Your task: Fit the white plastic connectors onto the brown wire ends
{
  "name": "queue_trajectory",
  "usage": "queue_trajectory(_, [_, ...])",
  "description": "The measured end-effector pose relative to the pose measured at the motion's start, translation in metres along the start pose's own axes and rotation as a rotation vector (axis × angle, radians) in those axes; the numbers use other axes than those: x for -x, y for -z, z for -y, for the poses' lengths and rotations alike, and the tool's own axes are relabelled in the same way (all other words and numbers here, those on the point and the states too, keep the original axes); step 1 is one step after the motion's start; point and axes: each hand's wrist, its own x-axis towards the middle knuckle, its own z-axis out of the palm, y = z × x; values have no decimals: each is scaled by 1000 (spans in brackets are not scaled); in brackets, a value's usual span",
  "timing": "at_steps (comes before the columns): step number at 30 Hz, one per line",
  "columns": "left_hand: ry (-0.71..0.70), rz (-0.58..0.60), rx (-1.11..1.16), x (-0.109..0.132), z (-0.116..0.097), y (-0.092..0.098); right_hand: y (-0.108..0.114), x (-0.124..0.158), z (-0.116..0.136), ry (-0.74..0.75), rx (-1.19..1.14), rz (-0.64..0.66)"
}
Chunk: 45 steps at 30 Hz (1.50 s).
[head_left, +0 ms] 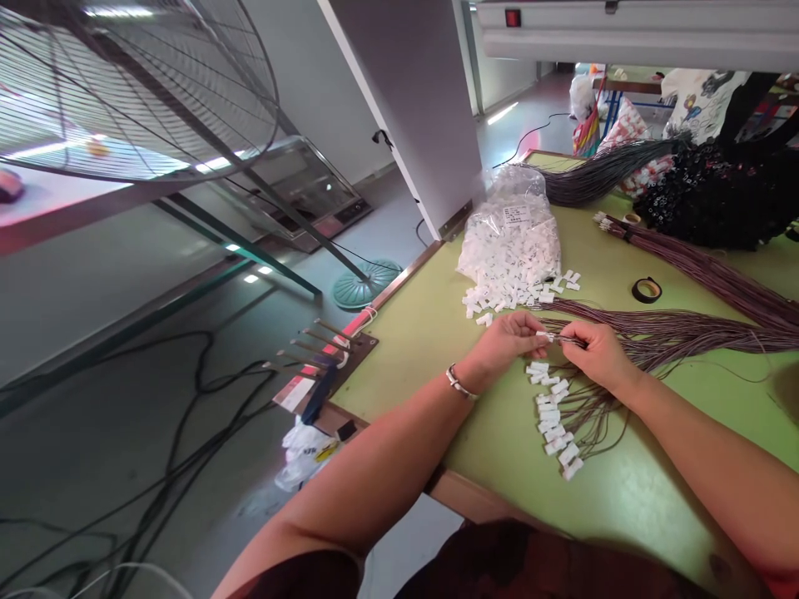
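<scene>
Between finger and thumb, my left hand [513, 337] pinches a small white plastic connector [544, 337]. My right hand [593, 349] is closed on the brown wires [569, 339] at the connector's right side. Below both hands lies a row of white connectors [550, 416] with brown wires fitted, their leads running right under my right forearm. A bundle of loose brown wires [680, 326] stretches across the table behind my right hand. Beyond my left hand, loose white connectors [499, 295] spill from a clear plastic bag [508, 225] full of them.
A roll of black tape [647, 290] lies near another tied brown wire bundle [705, 262]. Dark wires [599, 170] and a black sequined bag [717, 191] stand at the back right. A pegged block [353, 358] sits at the table's left edge. A large fan [143, 83] stands left.
</scene>
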Motion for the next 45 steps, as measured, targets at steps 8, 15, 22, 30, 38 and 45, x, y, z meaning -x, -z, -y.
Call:
queue_trajectory(8, [48, 4, 77, 2, -5, -1, 3, -3, 1, -116, -176, -52])
queue_trajectory(15, [28, -33, -61, 3, -3, -8, 0, 1, 1, -31, 109, -74])
queue_trajectory(22, [22, -90, -131, 3, -3, -17, -4, 0, -3, 9, 220, -70])
queue_trajectory(30, [28, -78, -72, 3, -3, -17, -3, -2, -3, -50, 105, -51])
queue_trajectory(38, [-33, -73, 12, -1, 1, -9, 1, -3, 1, -133, -17, -65])
queue_trajectory(45, [-61, -86, -165, 0, 5, -15, -1, -3, 3, -98, 74, -56])
